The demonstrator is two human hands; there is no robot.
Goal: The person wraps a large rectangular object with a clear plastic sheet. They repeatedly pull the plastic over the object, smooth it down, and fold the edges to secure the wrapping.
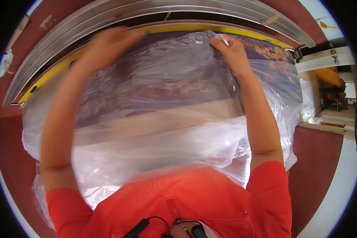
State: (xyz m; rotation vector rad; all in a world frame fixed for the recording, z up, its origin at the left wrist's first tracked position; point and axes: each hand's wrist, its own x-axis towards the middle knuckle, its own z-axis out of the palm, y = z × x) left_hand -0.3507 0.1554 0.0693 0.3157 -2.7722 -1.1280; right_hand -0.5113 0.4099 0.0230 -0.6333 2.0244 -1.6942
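Observation:
A large, clear plastic sheet [178, 115] lies wrinkled over a dark panel [248, 44] that bears gold-coloured marks. At the sheet's far edge, right of centre, my right hand [232, 53] is closed with a bit of the plastic pinched between thumb and fingers. My left hand [117, 43] is over the far left part, close to the yellow strip, and smeared by motion. Its fingers cannot be made out, nor whether they touch the plastic. The near part of the sheet looks whitish and hangs down toward my red shirt.
A yellow strip [178, 27] runs along the panel's far edge. Beyond it a long ribbed metal rail [146, 12] arches across. Red-brown floor [317, 158] shows on the right. A white frame [325, 58] and an orange-yellow machine part [330, 77] stand farther right.

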